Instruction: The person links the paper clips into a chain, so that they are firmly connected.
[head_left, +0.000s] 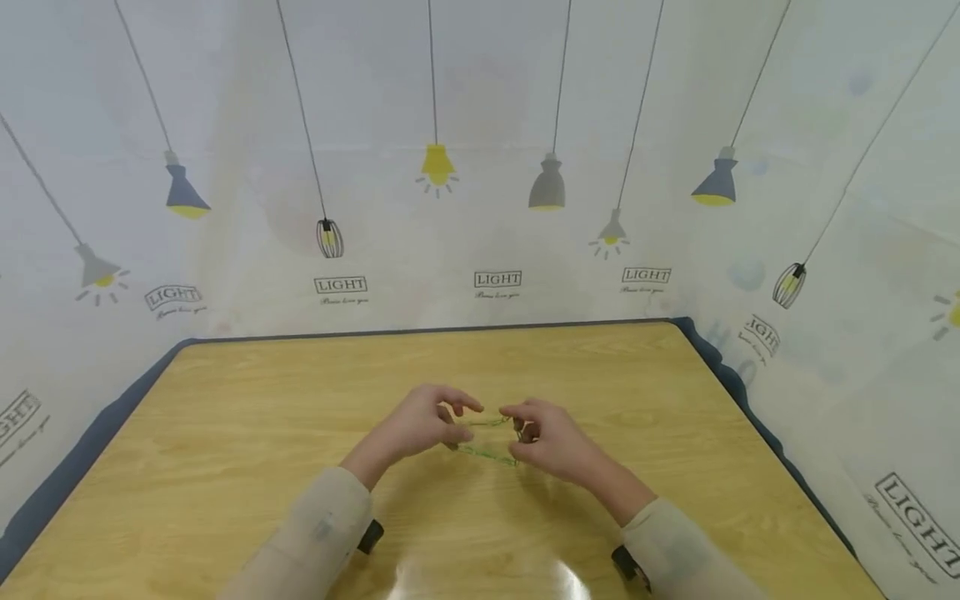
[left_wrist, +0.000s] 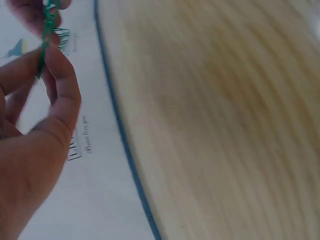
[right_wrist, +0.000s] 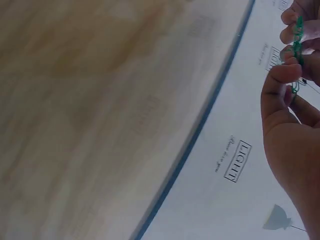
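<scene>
A thin green chain-like loop (head_left: 487, 454) is stretched between my two hands, above the wooden table. My left hand (head_left: 423, 421) holds its left end, with thumb and fingers bent round it. At the opposite end, my right hand (head_left: 558, 442) grips the loop between curled fingers and thumb. In the left wrist view the green chain (left_wrist: 49, 22) looks knotted or linked, and the left thumb and fingers pinch it. The right wrist view shows the chain (right_wrist: 298, 35) running up from the right fingertips. What kind of links it has is too small to tell.
The wooden table (head_left: 315, 383) has a dark blue border (head_left: 420, 332) along its far edge. White cloth walls (head_left: 480, 217) printed with lamps and lettering stand behind it and at both sides. Dark wrist devices (head_left: 370, 536) show below the sleeves.
</scene>
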